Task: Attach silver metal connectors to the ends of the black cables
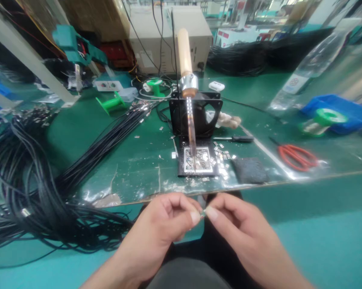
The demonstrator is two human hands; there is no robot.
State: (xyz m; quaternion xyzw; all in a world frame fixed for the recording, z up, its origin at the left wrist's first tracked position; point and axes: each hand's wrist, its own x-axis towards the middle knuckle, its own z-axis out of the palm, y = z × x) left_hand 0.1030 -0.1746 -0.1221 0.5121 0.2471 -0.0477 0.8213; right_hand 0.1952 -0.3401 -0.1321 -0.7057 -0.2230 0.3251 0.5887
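In front of my lap, just below the table's edge, my left hand (171,218) and my right hand (239,224) meet at their fingertips. Both are closed in a pinch on a tiny greenish part (203,214), too small and blurred to name. Beyond them, a soldering iron (185,52) with a wooden handle points tip down. Its tip reaches over a square tray (185,160) filled with small metal pieces. More small metal pieces (223,164) lie scattered to the right of this tray.
A black fan (209,116) stands behind the iron. Bundled black cables (27,172) cover the left side and hang over the edge. Rightward lie a screwdriver (241,139), a dark pad (250,170), red-handled cutters (298,157), a blue tray (355,116) and a plastic bottle (316,60).
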